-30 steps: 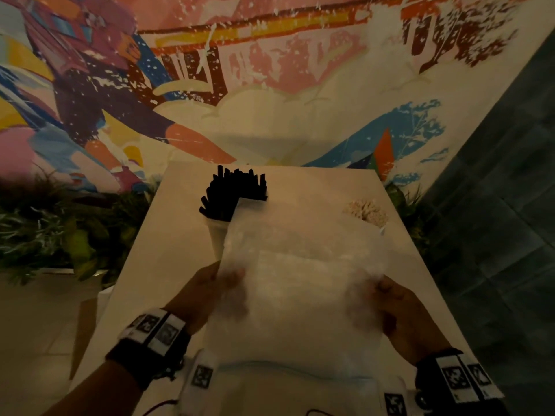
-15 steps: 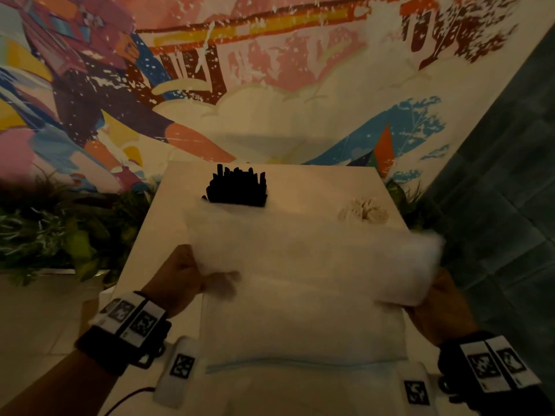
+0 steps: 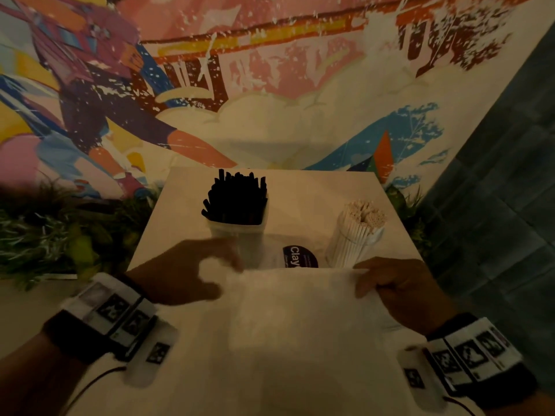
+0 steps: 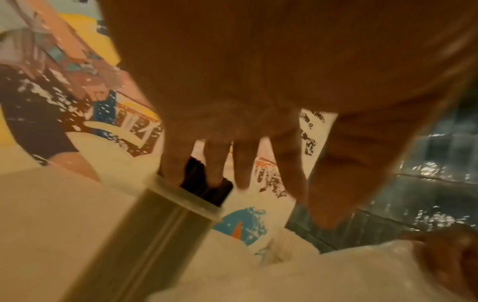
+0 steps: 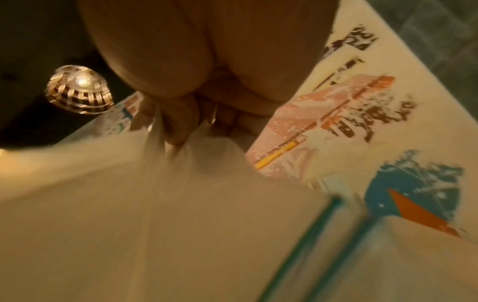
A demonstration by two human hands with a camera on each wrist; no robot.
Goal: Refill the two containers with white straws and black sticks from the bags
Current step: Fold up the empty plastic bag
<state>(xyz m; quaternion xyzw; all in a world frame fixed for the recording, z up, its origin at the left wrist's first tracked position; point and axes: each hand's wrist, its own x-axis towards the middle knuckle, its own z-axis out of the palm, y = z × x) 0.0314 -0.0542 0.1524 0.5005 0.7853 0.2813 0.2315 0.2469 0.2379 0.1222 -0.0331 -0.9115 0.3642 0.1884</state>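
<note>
A clear container of black sticks (image 3: 237,202) stands mid-table, and a container of white straws (image 3: 357,232) stands to its right. A large white bag (image 3: 300,331) lies low in front of them. My right hand (image 3: 375,288) pinches the bag's upper right edge; the right wrist view shows its fingers (image 5: 175,130) curled on a fold of the bag (image 5: 155,204). My left hand (image 3: 222,265) is blurred, off the bag, near the black-stick container's base. In the left wrist view its fingers (image 4: 243,163) are straight and spread before that container (image 4: 160,220), holding nothing.
A round black label reading "Clay" (image 3: 300,256) shows between the containers, just above the bag's edge. The pale table (image 3: 315,187) ends at a painted mural wall (image 3: 270,100). Green plants (image 3: 45,235) flank its left side, dark tiles (image 3: 495,205) its right.
The bag has come down from in front of the containers, which now show fully. My left hand has let go of the bag and moved toward the black-stick container. My right hand still holds the bag.
</note>
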